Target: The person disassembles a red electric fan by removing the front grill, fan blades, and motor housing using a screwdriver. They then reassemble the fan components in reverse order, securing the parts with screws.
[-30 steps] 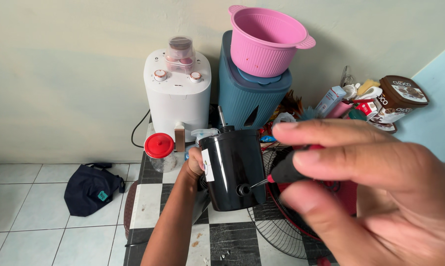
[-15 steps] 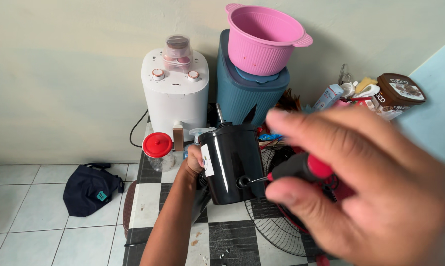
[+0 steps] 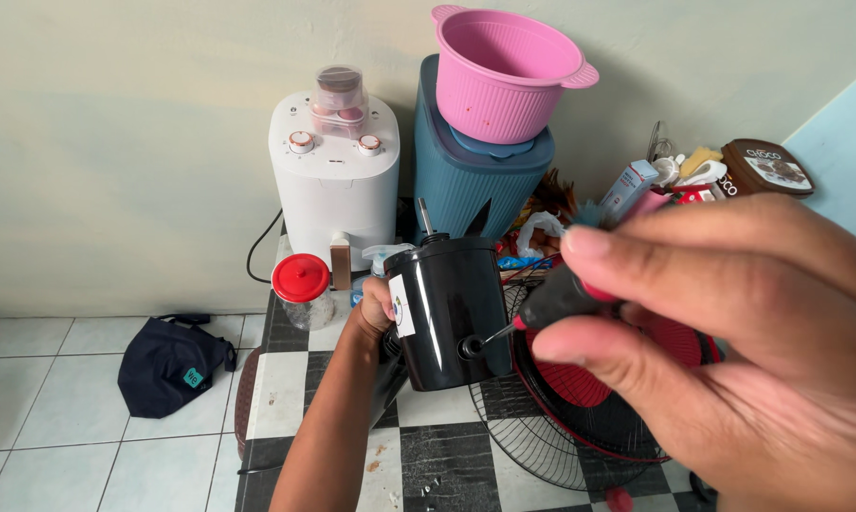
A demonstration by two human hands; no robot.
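Centre frame: left hand [image 3: 376,308] clasps glossy black cylindrical housing [image 3: 449,313]; right hand [image 3: 731,351] fingers pinch screwdriver [image 3: 542,308] w/ tip in its side hole, wire fan grille [image 3: 561,427] behind.

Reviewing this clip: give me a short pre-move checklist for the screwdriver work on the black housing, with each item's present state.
1. Left hand grips the black housing from behind: ok.
2. Right hand holds the screwdriver: ok.
3. Screwdriver tip sits at the small hole low on the housing's side: ok.
4. Tip seated squarely in a screw head: cannot tell, too small to see.
5. Housing rests on the checkered table: cannot tell, its base looks lifted.
6. Fan grille under the right hand is apart from the tool: ok.
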